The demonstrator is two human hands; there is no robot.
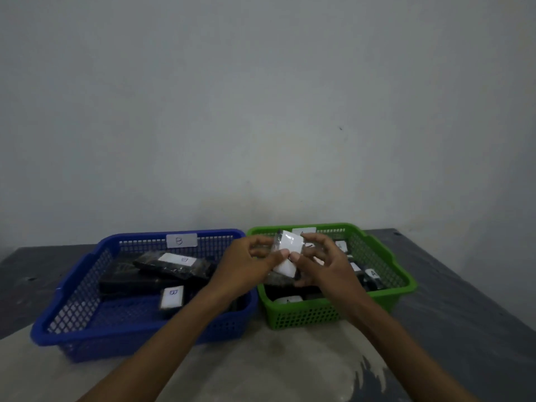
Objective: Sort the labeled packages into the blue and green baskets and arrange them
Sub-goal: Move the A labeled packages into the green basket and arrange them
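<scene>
A blue basket (87,274) with a "B" tag stands on the left and holds dark packages with white labels, one (174,264) lying across the others. To its right a green basket (385,265) holds dark packages, one labelled "A" (372,275). Both of my hands hold one package (288,250) with white labels up over the gap between the baskets, at the green basket's left edge. My left hand (246,268) pinches its left side. My right hand (327,265) pinches its right side with the thumb on the label, its other fingers spread.
The baskets sit side by side on a dark table (464,300) with a pale worn patch in front. A plain grey wall (261,111) rises directly behind them.
</scene>
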